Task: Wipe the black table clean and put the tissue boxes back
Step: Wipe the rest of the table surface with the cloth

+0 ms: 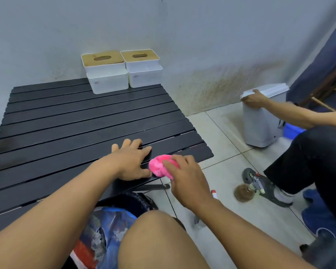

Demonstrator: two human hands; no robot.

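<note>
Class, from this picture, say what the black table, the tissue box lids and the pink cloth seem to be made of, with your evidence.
Black table: flat slats, matte black with a faint sheen; painted metal or wood, unclear. Tissue box lids: tan, faintly grained; likely bamboo or wood. Pink cloth: fluffy, tufted; probably microfibre.

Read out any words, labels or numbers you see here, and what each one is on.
Nothing here is readable.
Left tissue box: small reddish mark on the front, too blurred to read.
Right tissue box: faint mark, also blurred.
Printed bag: pattern only, no legible words.
</note>
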